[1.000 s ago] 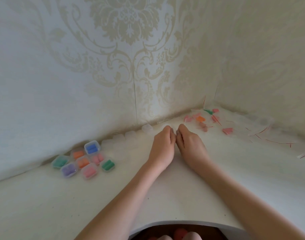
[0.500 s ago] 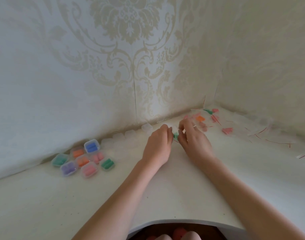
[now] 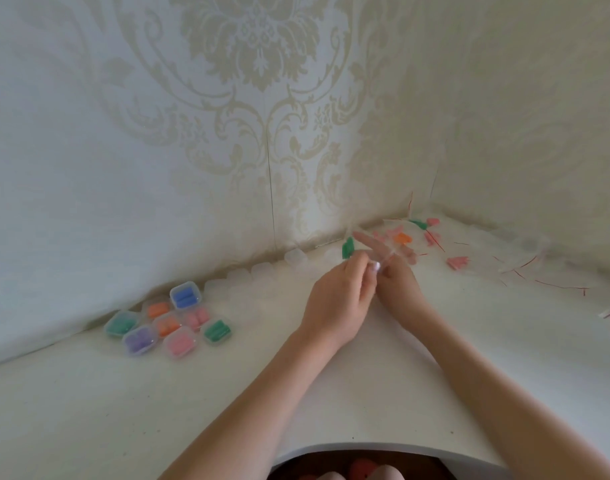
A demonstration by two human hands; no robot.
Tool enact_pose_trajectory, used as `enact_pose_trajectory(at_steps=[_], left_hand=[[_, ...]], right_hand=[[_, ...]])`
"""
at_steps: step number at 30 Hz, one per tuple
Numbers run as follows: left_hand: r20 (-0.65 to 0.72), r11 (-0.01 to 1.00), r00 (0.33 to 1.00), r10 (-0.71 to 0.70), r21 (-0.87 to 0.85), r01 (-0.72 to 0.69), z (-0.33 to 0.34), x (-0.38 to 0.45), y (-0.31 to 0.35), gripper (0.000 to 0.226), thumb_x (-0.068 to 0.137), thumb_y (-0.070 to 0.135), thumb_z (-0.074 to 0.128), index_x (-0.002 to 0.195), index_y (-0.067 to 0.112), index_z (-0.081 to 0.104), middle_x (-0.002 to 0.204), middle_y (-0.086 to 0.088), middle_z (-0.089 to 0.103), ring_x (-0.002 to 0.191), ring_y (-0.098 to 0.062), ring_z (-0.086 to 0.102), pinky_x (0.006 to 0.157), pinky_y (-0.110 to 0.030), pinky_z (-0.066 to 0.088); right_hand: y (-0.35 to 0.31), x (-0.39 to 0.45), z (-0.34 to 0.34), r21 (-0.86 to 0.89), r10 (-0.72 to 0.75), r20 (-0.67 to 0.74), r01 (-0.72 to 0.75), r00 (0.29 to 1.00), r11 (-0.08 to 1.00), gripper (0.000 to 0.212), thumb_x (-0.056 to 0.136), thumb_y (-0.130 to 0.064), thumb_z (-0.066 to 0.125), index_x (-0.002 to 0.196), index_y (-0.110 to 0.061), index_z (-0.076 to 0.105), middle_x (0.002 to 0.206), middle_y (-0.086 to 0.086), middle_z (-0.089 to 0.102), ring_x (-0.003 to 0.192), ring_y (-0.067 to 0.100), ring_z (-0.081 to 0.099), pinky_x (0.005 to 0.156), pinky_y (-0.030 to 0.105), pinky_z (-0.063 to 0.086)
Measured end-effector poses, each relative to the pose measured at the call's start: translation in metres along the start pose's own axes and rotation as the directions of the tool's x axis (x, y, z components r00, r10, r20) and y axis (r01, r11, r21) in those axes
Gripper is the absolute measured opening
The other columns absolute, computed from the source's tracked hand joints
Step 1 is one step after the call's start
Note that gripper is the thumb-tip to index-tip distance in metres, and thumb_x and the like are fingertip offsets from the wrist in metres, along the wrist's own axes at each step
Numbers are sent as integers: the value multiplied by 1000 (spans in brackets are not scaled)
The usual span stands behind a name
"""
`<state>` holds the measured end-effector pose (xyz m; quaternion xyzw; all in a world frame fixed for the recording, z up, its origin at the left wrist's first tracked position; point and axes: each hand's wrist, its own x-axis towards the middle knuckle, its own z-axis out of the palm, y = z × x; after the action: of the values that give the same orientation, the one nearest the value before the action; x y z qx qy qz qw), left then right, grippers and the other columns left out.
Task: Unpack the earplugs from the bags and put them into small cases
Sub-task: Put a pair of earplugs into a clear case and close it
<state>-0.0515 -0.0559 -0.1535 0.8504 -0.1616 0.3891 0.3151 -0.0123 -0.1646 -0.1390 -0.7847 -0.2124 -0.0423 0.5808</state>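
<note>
Behind left hand — green earplugs, bag blurred

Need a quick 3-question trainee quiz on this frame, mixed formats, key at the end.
1. True or false: the filled cases lie on the left side of the table.
2. What colour is the earplug held up at the left hand? A) blue B) green C) purple
3. Fill in: the right hand meets the left near the ___ of the walls.

Key: 1 true; 2 B; 3 corner.
</note>
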Motion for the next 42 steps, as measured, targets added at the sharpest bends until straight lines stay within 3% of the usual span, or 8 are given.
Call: enact_pose_trajectory(at_steps=[3,6,8,12,15,22,29,42], left_hand=[[-60,898,925,-375,-271,346,-1,7,-6,19,96,29,50,88,13,46,82,-6,55,66,-21,54,58,-30,46],[174,408,647,-742,-650,642,-5,17,-12,18,94,22,57,103,8,49,102,-10,55,79,-18,62,68,-32,57],[272,202,574,-772,-751,628,-7,19,-16,18,94,13,57,107,1,53,103,-15,60,79,-17,64,72,-28,58],[219,297,631,-744,-738,606,-12,16,-19,5,89,4,63,84,3,65,84,-12,65,77,-18,65,71,-21,57],[235,339,642,-730,-692,638,-13,15,-16,5,85,5,68,80,7,69,74,-5,67,71,-13,64,67,-18,55],[288,153,553,-782,-772,617,-11,15,-18,11,85,1,66,84,5,56,71,-13,67,57,-14,68,60,-21,57],[236,61,420,-876,-810,583,-9,17,-25,23,88,-5,60,86,10,42,77,-13,56,48,-12,65,53,-20,56],[-131,472,595,-793,-749,465,-12,19,-15,20,95,-5,44,88,13,41,86,-5,44,69,-22,72,67,-26,57]], right_hand=[[0,5,-8,232,19,85,-38,996,972,44,95,-12,55,133,-32,47,109,-6,70,100,7,66,88,25,52],[2,5,-10,242,40,146,-75,988,967,41,95,-21,56,131,-40,48,117,-10,67,101,13,66,87,28,53],[3,4,-8,211,54,177,-91,983,973,39,96,-22,54,129,-41,49,115,-13,66,94,7,66,81,22,53],[3,4,-6,165,84,145,-108,986,980,37,98,-16,51,131,-33,51,103,-6,63,75,-1,64,71,15,50],[3,3,-3,76,58,140,-69,988,995,36,95,-13,55,129,-27,55,110,3,61,78,-1,61,66,12,50],[6,5,-1,97,56,55,-61,997,993,33,89,-10,64,117,-27,63,91,-13,69,72,-9,63,66,12,52],[2,3,-1,223,78,-29,-69,997,972,17,83,6,66,95,-5,72,81,-1,71,64,5,65,64,15,54],[-6,5,-4,555,210,-118,-111,971,825,9,97,-5,50,98,-5,58,94,6,68,81,17,73,55,20,54]])
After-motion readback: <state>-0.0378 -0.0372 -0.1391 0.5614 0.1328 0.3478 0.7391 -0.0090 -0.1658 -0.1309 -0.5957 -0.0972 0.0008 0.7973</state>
